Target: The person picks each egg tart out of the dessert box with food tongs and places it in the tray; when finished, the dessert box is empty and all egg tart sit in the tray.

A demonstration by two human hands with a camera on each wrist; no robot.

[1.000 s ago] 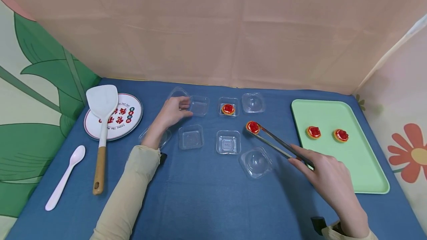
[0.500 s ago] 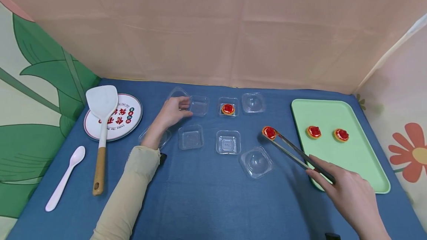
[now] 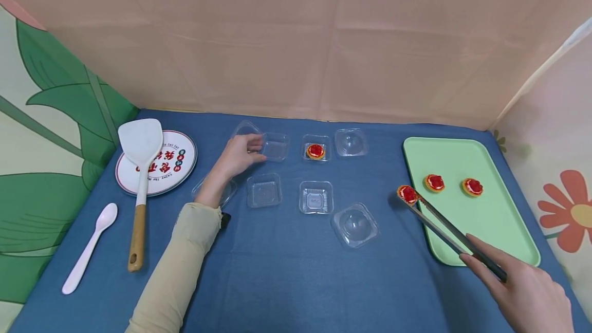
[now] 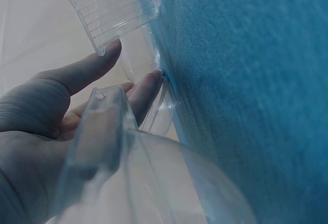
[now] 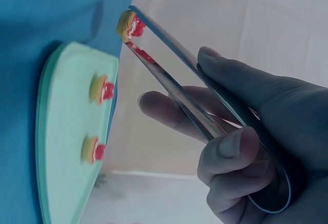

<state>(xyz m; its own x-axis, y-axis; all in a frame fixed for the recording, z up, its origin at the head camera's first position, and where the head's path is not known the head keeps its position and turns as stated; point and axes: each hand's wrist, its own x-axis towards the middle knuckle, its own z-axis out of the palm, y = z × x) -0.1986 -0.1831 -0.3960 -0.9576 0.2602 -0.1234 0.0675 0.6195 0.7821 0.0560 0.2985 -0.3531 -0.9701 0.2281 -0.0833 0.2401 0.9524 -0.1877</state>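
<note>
My right hand (image 3: 522,287) grips dark metal tongs (image 5: 171,89), their tips holding a small red-topped tart (image 3: 407,195) above the table by the tray's left edge. Two similar tarts (image 3: 435,183) sit on the green tray (image 3: 485,225). At the back left, my left hand (image 3: 242,155) touches an opened clear plastic box (image 3: 276,147); its thumb meets the box's edge and its relaxed fingers lie by the lid (image 3: 246,128), with a gap between. Another clear box (image 3: 309,140) with a tart inside stands to the right, its domed lid (image 3: 351,143) folded open.
Two more opened clear boxes (image 3: 264,190) stand in the front row, one partly behind my left wrist. On the left, a white spatula (image 3: 141,140) with a wooden handle lies across a printed plate (image 3: 178,181). A white spoon (image 3: 90,248) lies near the left edge.
My right hand has moved right with the tongs and the tart between their tips, from above the lids to the tray's left edge. The left hand has stayed in place.
</note>
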